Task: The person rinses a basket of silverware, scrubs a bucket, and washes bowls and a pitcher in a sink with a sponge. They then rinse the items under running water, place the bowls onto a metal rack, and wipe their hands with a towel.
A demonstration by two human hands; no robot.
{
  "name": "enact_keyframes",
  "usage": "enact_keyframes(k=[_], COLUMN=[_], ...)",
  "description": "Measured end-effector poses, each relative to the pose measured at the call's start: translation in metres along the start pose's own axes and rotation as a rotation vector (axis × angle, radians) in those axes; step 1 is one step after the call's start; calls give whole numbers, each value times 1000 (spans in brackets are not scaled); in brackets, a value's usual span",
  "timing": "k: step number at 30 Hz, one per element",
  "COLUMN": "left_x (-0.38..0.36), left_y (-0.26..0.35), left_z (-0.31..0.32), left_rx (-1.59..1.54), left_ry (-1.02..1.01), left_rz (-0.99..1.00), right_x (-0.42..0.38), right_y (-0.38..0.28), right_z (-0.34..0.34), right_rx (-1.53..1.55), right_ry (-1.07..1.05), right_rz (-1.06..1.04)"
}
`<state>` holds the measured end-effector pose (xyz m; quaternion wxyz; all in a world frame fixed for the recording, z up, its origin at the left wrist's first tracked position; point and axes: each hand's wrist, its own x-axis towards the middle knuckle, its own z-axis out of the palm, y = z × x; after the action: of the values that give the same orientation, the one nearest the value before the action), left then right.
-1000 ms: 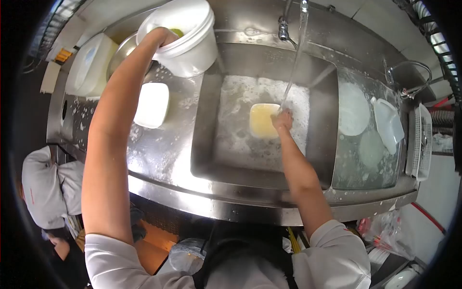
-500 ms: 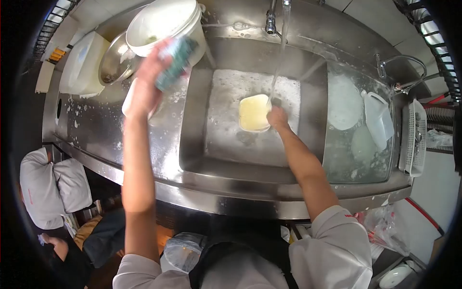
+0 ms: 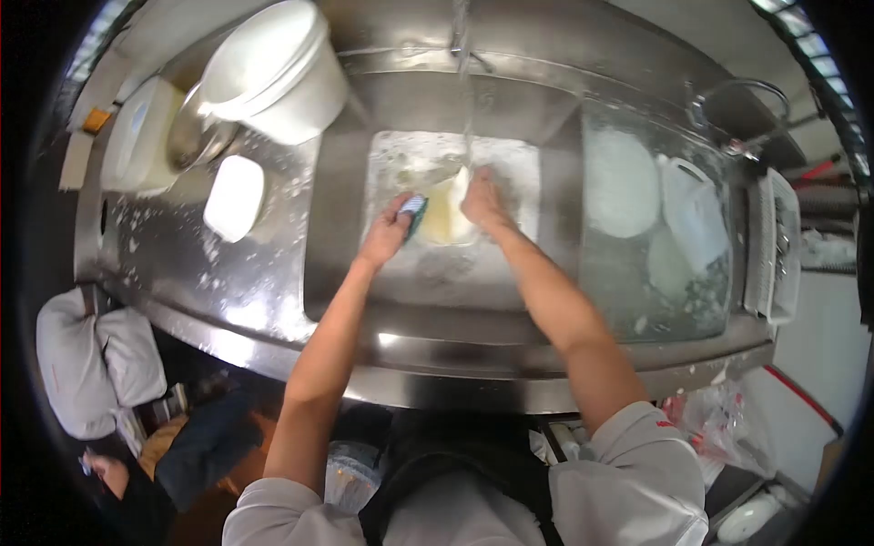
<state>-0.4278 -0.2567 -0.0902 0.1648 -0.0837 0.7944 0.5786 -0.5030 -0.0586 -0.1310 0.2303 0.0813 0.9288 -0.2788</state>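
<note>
My left hand (image 3: 387, 232) is closed on a green scrubbing sponge (image 3: 415, 215) with a pale striped part, low in the sink basin (image 3: 428, 296). Right beside the sponge is a pale yellow plastic container (image 3: 439, 217), tilted so that its white side faces the stream. My right hand (image 3: 482, 198) grips this container by its right edge, fingers partly hidden behind it. A stream of water (image 3: 468, 109) falls from the tap to the container, and suds cover the basin floor around it.
On the left counter stand a white bucket (image 3: 296, 91), a metal bowl (image 3: 196, 136), a cream tub (image 3: 141, 136) and a small white container (image 3: 235, 198). The right basin holds soaking pale plastic items (image 3: 696, 214). A white basket (image 3: 772, 246) stands farther right. Another person's hand (image 3: 111, 473) shows lower left.
My left hand has come down from beside the bucket into the basin with the sponge. My right hand has tilted the container up on its side. The view has shifted slightly.
</note>
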Motion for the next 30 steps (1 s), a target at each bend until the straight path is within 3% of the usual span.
enact_keyframes(k=[1,3,5,6,7,9,11,12,13,14,15,16,17,19,20,21,22,23,24,26,27,30], left_x=[8,32,64,79,89,70,80,80,85,88,59,55,55,46,67,96,128,123,117,79,63,1], left_y=[3,6,-36,-52,-60,-16,-44,-39,-40,-42,21,10,-5,15,1,-27,-64,-77,-87,-67,-54,16], left_z=[10,31,66,70,74,90,100,90,82,78,83,93,96,65,60,58,58,68,77,127,116,-2], left_rx=[149,419,672,780,903,766,711,898,1189,1217,1237,1121,1005,1466,1245,993,823,265,-287,-861,-998,-1309], left_ry=[-12,-52,-156,-237,-303,55,-124,-338,-410,-417,-411,-264,-110,254,308,363,133,70,71,268,257,14], left_rz=[79,281,466,513,557,112,334,303,470,331,167,428,683,995,621,276,67,-21,-127,-327,-366,-365], right_x=[3,27,-16,-39,-36,-32,-28,-28,-29,-22,-31,-44,-65,-22,-53,-60,-57,-68,-49,-13,-14,-42], right_y=[6,55,37,26,34,43,53,57,61,71,63,52,29,79,45,28,20,-2,8,33,42,27], right_z=[2,23,3,-9,-5,24,50,56,59,54,38,18,-16,6,-47,-57,-46,-50,-19,40,48,52], right_rx=[283,-478,374,757,451,64,-35,-32,-30,-65,100,260,604,670,541,695,747,746,550,-60,-477,457], right_ry=[51,-195,-285,-195,-212,-7,256,270,284,179,55,-57,-188,-229,-264,-137,47,286,500,484,247,-34], right_rz=[124,-519,-28,189,5,-198,-257,-270,-284,-324,-274,-207,-7,-194,-94,-5,47,87,9,-176,-282,-222])
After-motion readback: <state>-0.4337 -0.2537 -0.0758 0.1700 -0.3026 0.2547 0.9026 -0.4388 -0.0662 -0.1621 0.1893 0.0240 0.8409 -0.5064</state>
